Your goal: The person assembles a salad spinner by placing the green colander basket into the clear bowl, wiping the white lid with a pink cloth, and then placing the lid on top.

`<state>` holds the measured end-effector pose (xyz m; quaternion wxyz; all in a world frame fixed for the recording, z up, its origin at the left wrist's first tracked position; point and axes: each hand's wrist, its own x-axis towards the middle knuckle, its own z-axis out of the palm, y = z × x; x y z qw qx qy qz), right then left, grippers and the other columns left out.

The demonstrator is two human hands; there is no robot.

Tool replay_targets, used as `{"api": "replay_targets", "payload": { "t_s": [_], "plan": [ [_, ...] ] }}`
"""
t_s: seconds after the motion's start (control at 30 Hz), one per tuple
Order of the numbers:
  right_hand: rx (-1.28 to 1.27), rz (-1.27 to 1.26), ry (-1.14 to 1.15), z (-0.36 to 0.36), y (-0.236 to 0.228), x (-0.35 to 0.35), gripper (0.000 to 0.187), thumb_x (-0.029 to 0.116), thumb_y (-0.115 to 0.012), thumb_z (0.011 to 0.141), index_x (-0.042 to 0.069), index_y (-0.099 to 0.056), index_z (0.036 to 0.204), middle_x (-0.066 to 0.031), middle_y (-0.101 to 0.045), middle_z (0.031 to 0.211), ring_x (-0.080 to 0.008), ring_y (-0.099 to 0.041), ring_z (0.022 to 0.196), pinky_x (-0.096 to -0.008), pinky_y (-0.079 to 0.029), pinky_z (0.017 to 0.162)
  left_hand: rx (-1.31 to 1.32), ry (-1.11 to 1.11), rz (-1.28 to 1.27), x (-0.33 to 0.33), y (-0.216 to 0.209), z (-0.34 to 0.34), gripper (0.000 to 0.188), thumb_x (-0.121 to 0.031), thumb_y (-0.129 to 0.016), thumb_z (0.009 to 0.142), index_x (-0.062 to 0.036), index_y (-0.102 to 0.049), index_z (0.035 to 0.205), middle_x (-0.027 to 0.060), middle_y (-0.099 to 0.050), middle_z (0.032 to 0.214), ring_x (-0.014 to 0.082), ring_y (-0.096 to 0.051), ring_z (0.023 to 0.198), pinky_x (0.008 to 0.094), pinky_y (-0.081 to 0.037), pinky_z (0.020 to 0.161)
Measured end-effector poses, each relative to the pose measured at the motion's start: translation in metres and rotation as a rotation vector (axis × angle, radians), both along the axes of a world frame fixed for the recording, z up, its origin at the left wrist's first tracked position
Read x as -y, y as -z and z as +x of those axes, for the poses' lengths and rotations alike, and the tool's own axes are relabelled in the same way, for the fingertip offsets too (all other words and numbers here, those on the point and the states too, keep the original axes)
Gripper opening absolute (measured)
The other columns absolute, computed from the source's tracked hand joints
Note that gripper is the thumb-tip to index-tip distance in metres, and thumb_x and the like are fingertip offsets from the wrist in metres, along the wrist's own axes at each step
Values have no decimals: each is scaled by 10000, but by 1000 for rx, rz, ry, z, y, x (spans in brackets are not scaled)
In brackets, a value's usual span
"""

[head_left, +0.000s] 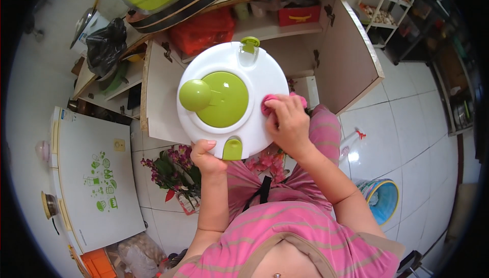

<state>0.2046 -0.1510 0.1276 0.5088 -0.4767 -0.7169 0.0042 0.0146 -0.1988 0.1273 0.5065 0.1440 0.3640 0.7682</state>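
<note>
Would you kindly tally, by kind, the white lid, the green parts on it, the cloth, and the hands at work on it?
White lid: 1
Green disc: 1
Green knob: 1
Green tabs at the rim: 2
Pink cloth: 1
Hands, left hand and right hand: 2
Total: 8

1. Mount: left fisheye of a pair, worn on the head of the person (305,232) before me.
2. Axis: downward and forward, onto the hands (290,123).
3. Range: hands close, within arm's reach; floor (412,130) farther below.
</note>
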Motion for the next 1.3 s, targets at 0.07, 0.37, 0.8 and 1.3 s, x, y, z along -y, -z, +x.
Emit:
{"api": "replay_targets", "payload": {
  "t_s": [0.07, 0.37, 0.8, 1.3],
  "plan": [
    [14, 16, -53, -10, 1, 7, 304, 14, -652, 660, 95, -636, 953, -81, -641, 977, -285, -603, 868, -359, -526, 703, -37, 23, 30, 5, -3, -6, 674, -61, -498, 603, 41, -500, 1269, 154, -599, 1194, 327, -579, 1126, 419, -462, 1027],
    [-1228, -779, -596, 70, 8, 2, 257, -31, -561, 738, -3, -623, 986, -68, -654, 949, -162, -639, 885, -273, -527, 763, 110, 63, -6, -1, 6, -29, 678, -91, -498, 613, 49, -482, 1277, 179, -590, 1203, 342, -580, 1121, 439, -453, 1036],
    [-1175, -901, -717, 45, 7, 2, 357, 119, -751, 824, -54, -634, 1114, -83, -693, 998, -123, -645, 851, -281, -526, 795, 178, 210, -59, -31, 29, -11, 574, -138, -525, 710, 24, -516, 1261, 166, -607, 1205, 331, -593, 1113, 456, -470, 1002],
    [-1239, -847, -552, 36, 4, -14, 403, 114, -729, 851, -51, -594, 1193, -71, -671, 1048, -123, -633, 912, -268, -506, 844, -134, 208, 63, -32, -5, -4, 521, -117, -559, 860, 36, -439, 1344, 161, -591, 1236, 290, -621, 1091, 427, -514, 947]
  ]
}}
